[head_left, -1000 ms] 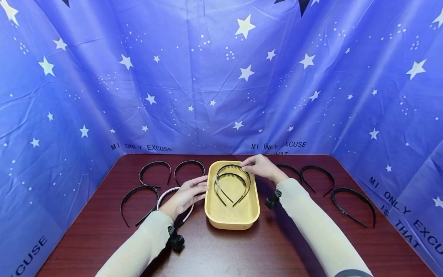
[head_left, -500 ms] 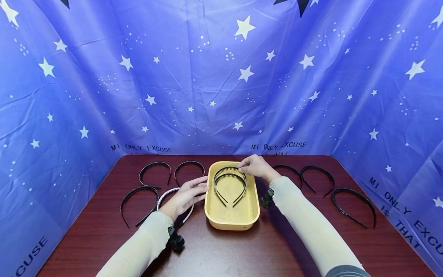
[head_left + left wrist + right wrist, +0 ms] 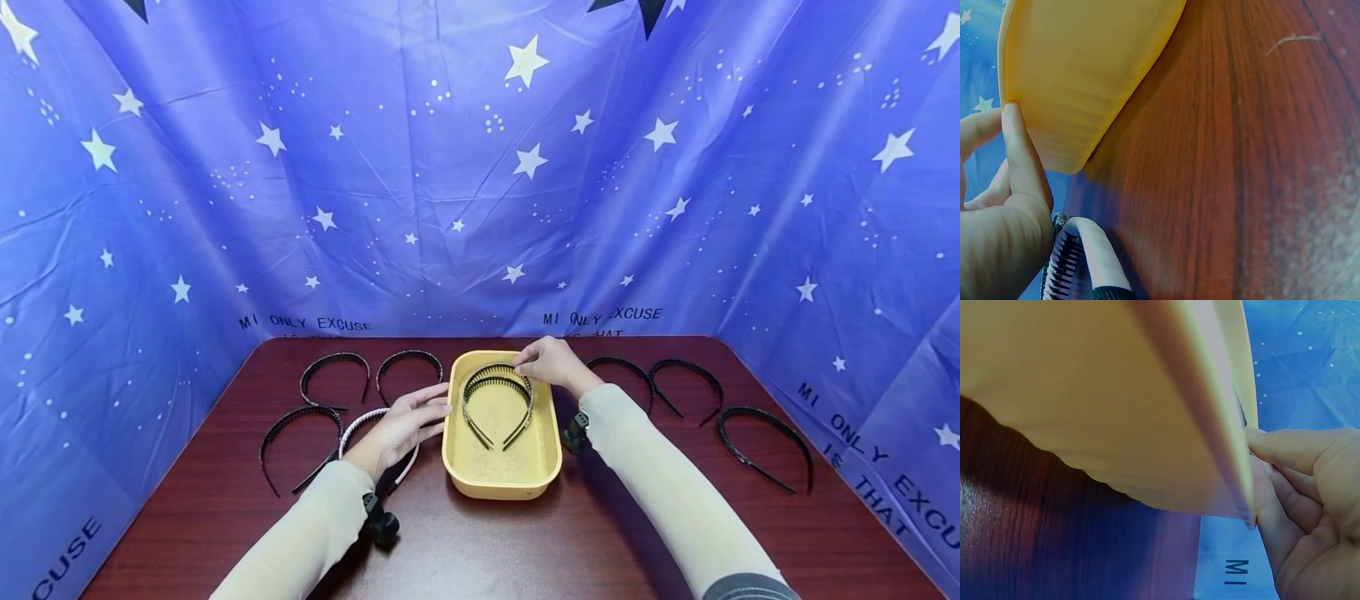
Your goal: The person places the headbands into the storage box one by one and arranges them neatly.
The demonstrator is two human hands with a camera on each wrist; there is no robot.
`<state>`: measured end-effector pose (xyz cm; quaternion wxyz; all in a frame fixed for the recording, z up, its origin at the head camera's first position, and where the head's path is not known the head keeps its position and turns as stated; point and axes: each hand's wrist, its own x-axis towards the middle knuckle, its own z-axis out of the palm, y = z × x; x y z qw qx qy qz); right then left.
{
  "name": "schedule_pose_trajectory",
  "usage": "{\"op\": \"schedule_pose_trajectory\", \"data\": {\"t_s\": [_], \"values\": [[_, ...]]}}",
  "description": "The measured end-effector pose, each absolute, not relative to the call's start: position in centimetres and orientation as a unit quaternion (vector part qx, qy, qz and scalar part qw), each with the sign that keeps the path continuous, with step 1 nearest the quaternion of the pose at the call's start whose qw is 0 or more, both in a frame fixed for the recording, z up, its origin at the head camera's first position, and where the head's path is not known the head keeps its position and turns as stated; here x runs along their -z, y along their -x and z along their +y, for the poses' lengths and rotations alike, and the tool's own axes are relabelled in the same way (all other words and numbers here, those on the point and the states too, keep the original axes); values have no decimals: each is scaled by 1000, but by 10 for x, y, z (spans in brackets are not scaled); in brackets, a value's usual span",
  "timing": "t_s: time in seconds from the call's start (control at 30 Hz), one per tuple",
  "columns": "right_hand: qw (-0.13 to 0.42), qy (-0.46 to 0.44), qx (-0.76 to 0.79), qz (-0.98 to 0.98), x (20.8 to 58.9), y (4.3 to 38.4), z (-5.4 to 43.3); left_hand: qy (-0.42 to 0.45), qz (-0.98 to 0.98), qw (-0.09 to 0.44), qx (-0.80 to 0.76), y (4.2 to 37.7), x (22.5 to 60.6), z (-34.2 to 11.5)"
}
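Note:
A yellow plastic bin stands mid-table with two black toothed headbands inside, one nested within the other. My right hand reaches over the bin's far right rim, thumb and fingers pinching the outer headband near its upper right. The inner headband lies just below it. In the right wrist view the bin wall hides most of what the fingers hold. Along the left rim my left hand rests its extended fingertips against the bin. A white headband with dark tips lies under that hand.
Left of the bin are several black headbands, among them a near one and a far one. More lie to the right, including one at the far right. A blue starry curtain encloses the reddish-brown table.
My right hand has moved slightly left and lower with the pinched headband, which has settled from a tilt into line around the inner one. The left hand stays at the rim.

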<state>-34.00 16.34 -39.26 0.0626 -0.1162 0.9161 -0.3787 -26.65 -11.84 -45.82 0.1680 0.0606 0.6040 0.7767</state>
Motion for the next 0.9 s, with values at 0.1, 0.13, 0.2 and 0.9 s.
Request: {"op": "schedule_pose_trajectory", "data": {"t_s": [0.1,0.13,0.2,0.9], "values": [[55,115,372,920,393,340,163,-60,605,167,-777,266,458,-118],[53,115,370,920,393,340,162,-61,605,166,-776,266,458,-118],[49,116,366,922,393,340,162,-63,605,165,-776,266,458,-118],[21,114,340,933,398,342,157,-59,603,163,-779,266,459,-118]]}}
